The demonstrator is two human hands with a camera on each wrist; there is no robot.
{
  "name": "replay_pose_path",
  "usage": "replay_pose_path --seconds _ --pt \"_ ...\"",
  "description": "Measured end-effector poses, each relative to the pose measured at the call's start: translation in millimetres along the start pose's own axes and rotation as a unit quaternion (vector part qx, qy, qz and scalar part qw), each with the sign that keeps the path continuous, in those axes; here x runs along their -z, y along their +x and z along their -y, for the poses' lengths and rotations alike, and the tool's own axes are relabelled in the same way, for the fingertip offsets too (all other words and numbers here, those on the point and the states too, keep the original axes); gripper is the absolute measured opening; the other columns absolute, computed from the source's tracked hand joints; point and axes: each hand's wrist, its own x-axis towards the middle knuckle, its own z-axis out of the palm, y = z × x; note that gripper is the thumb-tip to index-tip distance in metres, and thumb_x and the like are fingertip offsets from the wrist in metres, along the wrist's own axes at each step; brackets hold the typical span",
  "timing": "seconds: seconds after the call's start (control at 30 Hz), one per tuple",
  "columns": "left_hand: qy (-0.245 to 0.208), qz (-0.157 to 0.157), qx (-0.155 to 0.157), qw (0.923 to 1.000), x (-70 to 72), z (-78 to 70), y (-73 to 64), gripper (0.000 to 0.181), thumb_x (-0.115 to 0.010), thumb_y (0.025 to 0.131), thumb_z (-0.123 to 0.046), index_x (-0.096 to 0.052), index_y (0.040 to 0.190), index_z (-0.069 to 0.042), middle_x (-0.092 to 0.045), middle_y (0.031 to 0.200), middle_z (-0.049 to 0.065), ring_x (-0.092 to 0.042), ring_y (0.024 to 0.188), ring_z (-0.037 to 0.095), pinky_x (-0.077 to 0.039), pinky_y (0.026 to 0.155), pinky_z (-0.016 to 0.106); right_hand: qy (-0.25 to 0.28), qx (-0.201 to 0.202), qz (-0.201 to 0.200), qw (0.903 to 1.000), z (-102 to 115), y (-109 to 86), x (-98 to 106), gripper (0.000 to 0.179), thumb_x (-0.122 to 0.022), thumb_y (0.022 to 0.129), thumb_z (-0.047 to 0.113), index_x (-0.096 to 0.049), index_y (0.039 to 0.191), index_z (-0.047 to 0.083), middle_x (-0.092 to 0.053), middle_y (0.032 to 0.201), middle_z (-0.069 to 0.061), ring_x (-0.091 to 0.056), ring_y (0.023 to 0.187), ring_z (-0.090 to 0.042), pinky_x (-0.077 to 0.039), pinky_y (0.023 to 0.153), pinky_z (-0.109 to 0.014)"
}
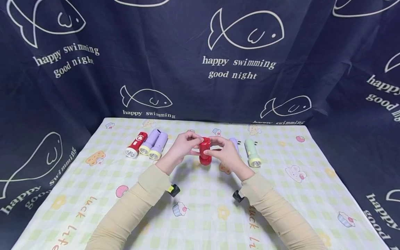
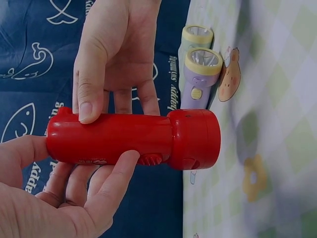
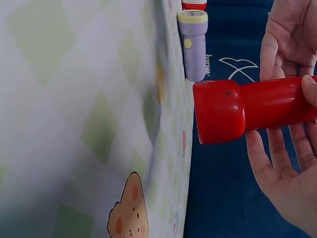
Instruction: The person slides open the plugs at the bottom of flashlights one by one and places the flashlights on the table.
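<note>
A red flashlight (image 1: 205,154) is held up over the table, its wide head pointing down. My left hand (image 1: 182,146) grips its upper body from the left, and my right hand (image 1: 227,150) grips it from the right. In the left wrist view, a left finger lies beside the ridged switch of the red flashlight (image 2: 111,139), while the thumb of the right hand (image 2: 116,54) presses on its body. The right wrist view has the smooth back of the flashlight head (image 3: 219,113) nearest, with fingers of the right hand (image 3: 287,178) beneath the body.
Left of the hands lie a red flashlight with a white rim (image 1: 136,145) and two purple ones (image 1: 158,146). Past my right hand are a partly hidden purple flashlight (image 1: 234,142) and a green one (image 1: 251,149). A dark curtain (image 1: 187,69) hangs behind the checked tablecloth (image 1: 206,222).
</note>
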Motion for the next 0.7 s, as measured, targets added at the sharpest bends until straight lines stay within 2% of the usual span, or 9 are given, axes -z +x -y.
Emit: replay_pose_path --seconds 0.23,0.53,0.7 --pt "-0.001 -0.002 0.003 1.0000 -0.6 -1.0 -0.6 0.017 -0.060 0.090 -0.010 -0.063 0.101 0.003 -0.055 0.104 0.010 -0.066 0.087 0.024 -0.058 0.070 0.041 0.007 -0.001 -0.003 1.0000 -26.7 10.7 1.5 0.049 -0.078 0.076 0.009 -0.061 0.122 0.004 -0.065 0.114 -0.015 -0.060 0.107 -0.026 -0.055 0.085 -0.032" --pt "0.003 -0.004 -0.003 1.0000 -1.0 -1.1 -0.3 0.018 -0.061 0.089 -0.011 -0.064 0.101 0.003 -0.054 0.099 0.007 -0.066 0.083 0.023 -0.058 0.069 0.043 0.000 0.017 -0.009 0.9998 -29.7 10.4 0.2 0.048 -0.080 0.076 0.015 -0.062 0.120 0.009 -0.067 0.109 -0.010 -0.062 0.103 -0.021 -0.055 0.084 -0.031" --pt "0.005 -0.006 0.001 1.0000 -0.8 -0.4 -0.5 0.018 -0.062 0.089 -0.013 -0.062 0.100 0.002 -0.056 0.103 0.009 -0.066 0.083 0.022 -0.059 0.069 0.042 0.001 0.016 -0.008 0.9998 -29.6 9.8 0.0 0.047 -0.079 0.076 0.015 -0.062 0.119 0.009 -0.067 0.109 -0.008 -0.062 0.103 -0.020 -0.055 0.084 -0.031"
